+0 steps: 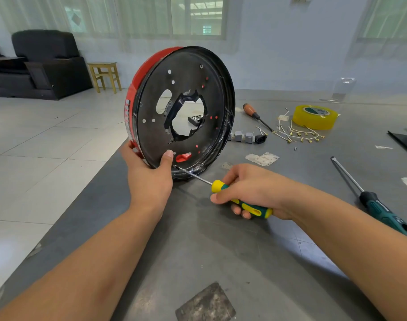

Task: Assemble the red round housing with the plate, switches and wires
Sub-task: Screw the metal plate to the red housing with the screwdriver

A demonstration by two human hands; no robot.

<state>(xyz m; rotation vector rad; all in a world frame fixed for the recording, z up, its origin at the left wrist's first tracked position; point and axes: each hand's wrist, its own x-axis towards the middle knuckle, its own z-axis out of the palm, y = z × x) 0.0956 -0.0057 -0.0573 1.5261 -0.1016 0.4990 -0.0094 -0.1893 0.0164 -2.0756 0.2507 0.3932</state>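
Observation:
The red round housing [137, 79] stands on edge on the grey table, its black plate [193, 84] facing me. My left hand [149, 174] grips its lower left rim, thumb on the plate. My right hand [246, 188] holds a yellow and green screwdriver [242, 202] whose tip touches the plate's lower edge just right of my thumb. Grey switches [243, 137] and white wires with brass terminals [299, 133] lie on the table to the right.
A roll of yellow tape [314, 117], an orange-handled screwdriver [252, 111] and a long green-handled screwdriver [380, 209] lie on the table [221, 262]. The table's left edge runs diagonally beside my left arm. A black armchair [43, 63] and wooden stool [105, 75] stand beyond.

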